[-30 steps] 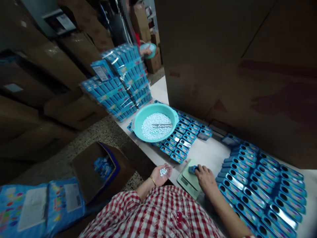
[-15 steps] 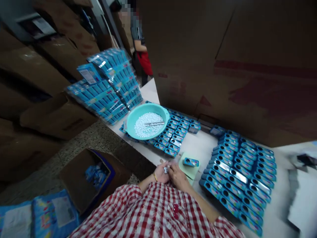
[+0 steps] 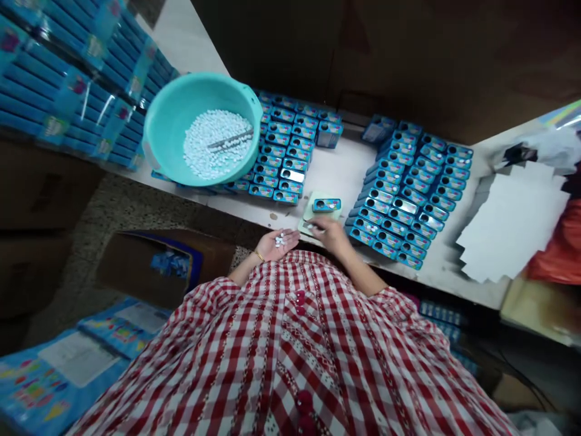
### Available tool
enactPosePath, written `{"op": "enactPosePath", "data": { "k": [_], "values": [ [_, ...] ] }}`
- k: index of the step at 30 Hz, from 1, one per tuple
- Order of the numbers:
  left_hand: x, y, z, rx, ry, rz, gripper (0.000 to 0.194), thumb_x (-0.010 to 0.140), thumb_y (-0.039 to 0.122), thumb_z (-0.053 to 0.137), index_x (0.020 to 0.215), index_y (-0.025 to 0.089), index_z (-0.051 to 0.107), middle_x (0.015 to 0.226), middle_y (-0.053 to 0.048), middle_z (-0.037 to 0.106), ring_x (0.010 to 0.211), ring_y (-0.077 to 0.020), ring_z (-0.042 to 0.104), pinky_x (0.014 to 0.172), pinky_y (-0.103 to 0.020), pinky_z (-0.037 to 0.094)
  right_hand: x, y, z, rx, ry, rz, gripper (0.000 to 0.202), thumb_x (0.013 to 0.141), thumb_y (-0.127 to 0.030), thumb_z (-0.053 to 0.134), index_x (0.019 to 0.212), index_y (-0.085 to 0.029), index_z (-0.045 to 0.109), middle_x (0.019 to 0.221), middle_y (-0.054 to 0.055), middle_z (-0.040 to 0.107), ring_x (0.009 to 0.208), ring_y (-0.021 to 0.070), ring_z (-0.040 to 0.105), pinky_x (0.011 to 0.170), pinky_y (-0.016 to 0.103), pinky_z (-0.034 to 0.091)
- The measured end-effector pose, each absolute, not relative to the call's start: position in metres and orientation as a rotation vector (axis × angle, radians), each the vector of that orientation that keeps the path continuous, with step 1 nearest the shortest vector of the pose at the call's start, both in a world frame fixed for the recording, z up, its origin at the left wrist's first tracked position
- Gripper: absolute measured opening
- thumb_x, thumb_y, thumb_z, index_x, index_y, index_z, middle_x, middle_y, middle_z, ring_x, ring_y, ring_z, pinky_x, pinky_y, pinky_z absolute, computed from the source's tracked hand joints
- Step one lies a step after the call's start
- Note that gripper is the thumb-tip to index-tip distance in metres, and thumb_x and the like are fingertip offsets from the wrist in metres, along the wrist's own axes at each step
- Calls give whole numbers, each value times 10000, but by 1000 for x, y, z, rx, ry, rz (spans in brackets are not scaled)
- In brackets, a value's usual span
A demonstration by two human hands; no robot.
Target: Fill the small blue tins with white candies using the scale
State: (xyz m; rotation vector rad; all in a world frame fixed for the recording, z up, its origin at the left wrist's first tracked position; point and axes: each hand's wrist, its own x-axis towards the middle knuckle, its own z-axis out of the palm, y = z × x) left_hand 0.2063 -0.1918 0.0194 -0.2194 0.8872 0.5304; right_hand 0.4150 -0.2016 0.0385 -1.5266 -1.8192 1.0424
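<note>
My left hand (image 3: pixel 278 244) lies palm up near the table edge, fingers stretched out, holding several small white pellets (image 3: pixel 280 240) in its palm. To its right, my right hand (image 3: pixel 330 235) is closed in a pinch, with a bit of white at the fingertips that looks like a pellet. Just beyond the right hand, a small blue box (image 3: pixel 327 204) with a dark round hole lies on a pale green pad (image 3: pixel 309 213). A turquoise basin (image 3: pixel 158 121) at the left holds many more white pellets and a metallic strip-like tool (image 3: pixel 230 140).
Rows of blue boxes (image 3: pixel 290 151) stand beside the basin, and another block of boxes (image 3: pixel 394 206) fills the right side. Wrapped box stacks (image 3: pixel 68 91) rise at the left. White card sheets (image 3: pixel 512 224) lie far right. An open carton (image 3: pixel 140 266) sits below left.
My view has tilted down towards the table. My right hand has parted from the left and moved to the green pad's near edge. The left palm is now uncovered, showing its pellets.
</note>
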Motion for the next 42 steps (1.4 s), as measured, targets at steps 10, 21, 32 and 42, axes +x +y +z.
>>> {"op": "enactPosePath", "data": {
  "k": [10, 21, 32, 42],
  "values": [
    [201, -187, 29, -218, 1023, 655, 329, 908, 173, 338, 832, 87, 646, 879, -135, 716, 853, -177, 689, 811, -294, 524, 488, -171, 48, -1866, -1896, 617, 232, 757, -157, 521, 924, -173, 682, 882, 86, 652, 804, 198, 592, 777, 325, 470],
    [201, -185, 30, -250, 1044, 678, 294, 894, 159, 360, 922, 93, 645, 852, -116, 712, 819, -163, 685, 810, -291, 525, 469, -164, 57, -1814, -1932, 672, 203, 787, -174, 532, 936, -166, 670, 883, 80, 642, 754, 185, 582, 743, 309, 475],
    [235, -166, 26, -206, 918, 641, 286, 902, 182, 383, 884, 73, 646, 737, -106, 691, 728, -163, 673, 821, -314, 518, 401, -174, 72, -1482, -2151, 922, 222, 885, -207, 463, 1003, -198, 651, 977, 78, 633, 938, 182, 576, 852, 303, 466],
    [233, -164, 25, -189, 957, 635, 274, 890, 164, 402, 832, 75, 655, 821, -121, 709, 750, -160, 673, 738, -269, 526, 465, -164, 46, -2093, -2132, 602, 272, 889, -206, 414, 1038, -158, 636, 1022, 127, 592, 919, 237, 542, 767, 327, 432]
  ]
}}
